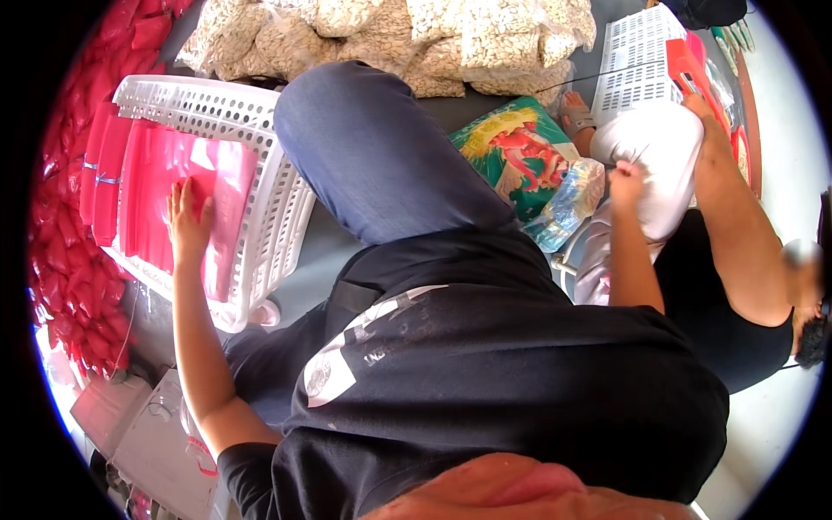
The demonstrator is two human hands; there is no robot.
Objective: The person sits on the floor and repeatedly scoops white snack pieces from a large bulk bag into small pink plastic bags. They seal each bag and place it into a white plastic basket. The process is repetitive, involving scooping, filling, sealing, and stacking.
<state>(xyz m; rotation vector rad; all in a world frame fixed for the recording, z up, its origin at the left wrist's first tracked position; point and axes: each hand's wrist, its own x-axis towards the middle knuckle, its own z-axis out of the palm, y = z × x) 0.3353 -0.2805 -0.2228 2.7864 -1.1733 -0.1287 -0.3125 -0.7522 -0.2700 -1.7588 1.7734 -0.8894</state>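
My left hand lies flat, palm down, on a stack of glossy pink plastic bags in a white perforated plastic basket. Two folded red bundles tied with thin bands are beside the stack. At the right, my right hand is blurred, with curled fingers, in front of a co-worker's light trousers. Whether it holds something small cannot be seen. Just left of it are a clear, bluish crumpled plastic bag and a green printed bag.
Clear bags of pale seeds line the top. Many filled red packets are piled at far left. A co-worker's hand touches a red container beside a white basket. Cardboard boxes stand lower left.
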